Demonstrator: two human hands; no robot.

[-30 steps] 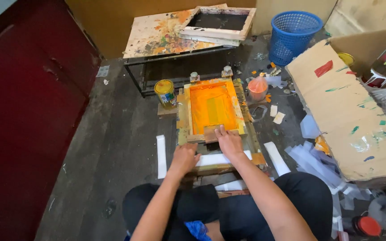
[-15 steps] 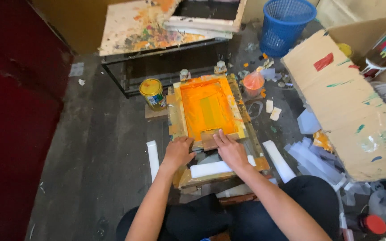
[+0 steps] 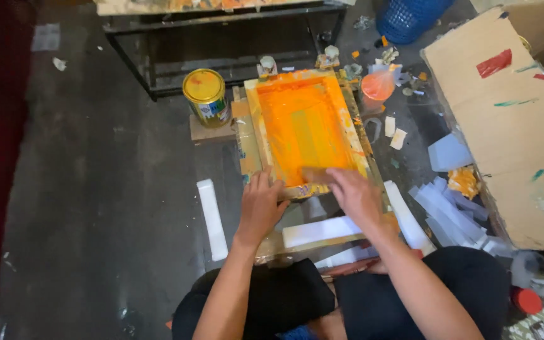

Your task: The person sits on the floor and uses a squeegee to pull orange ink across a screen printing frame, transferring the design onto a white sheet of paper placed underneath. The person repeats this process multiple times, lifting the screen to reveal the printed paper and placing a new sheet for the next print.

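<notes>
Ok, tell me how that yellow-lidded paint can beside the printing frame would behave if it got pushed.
The paint can stands upright on a small board, so a low push would probably slide it rather than tip it. Its squat shape suggests it is fairly stable. On its side it would likely roll. Its weight depends on how full it is, which the shut lid hides.

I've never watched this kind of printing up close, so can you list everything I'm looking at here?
Printing screen frame: one, wooden, mesh flooded orange, on the floor at centre.
Squeegee: one, brownish, at the near end of the mesh.
Paint tin: one, yellow lid, left of the frame.
Plastic bag: one, orange paint inside, right of the frame.
White strips: several, on the floor around the frame.
Cardboard sheet: one, brown, paint-smeared, at right.
Basket: one, blue, top right.
Metal rack: one, black, behind the frame.
Left hand: on the frame's near edge.
Right hand: on the squeegee.
</notes>
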